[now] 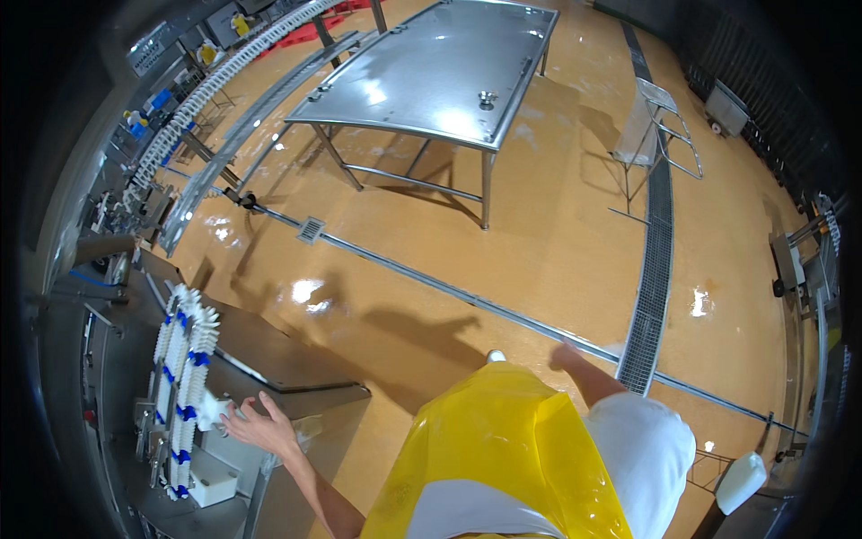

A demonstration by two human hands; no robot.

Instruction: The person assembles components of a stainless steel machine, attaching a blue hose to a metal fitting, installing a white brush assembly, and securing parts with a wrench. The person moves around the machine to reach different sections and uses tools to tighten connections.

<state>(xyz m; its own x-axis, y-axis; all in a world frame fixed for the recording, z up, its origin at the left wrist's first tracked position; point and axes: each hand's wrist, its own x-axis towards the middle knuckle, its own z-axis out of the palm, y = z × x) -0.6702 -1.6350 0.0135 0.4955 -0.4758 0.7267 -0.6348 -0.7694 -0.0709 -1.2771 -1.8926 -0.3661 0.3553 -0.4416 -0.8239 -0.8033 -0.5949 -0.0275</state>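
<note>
My left hand [256, 424] reaches out at the lower left with its fingers spread and nothing in its grip. The fingertips are at a white plastic part [212, 411] on a steel machine; whether they touch it I cannot tell. Beside that part stand upright rows of white ribbed rollers with blue pieces [184, 386]. My right hand [565, 357] hangs over the floor in front of me, beyond my white sleeve. It looks rounded and blurred, and its fingers cannot be made out.
A large steel table [413, 76] stands ahead. A narrow drain channel [467, 295] crosses the orange floor and meets a wide grated drain [657, 260] on the right. A metal stand [642, 135] is beside that drain. A curved conveyor [211, 94] runs along the far left.
</note>
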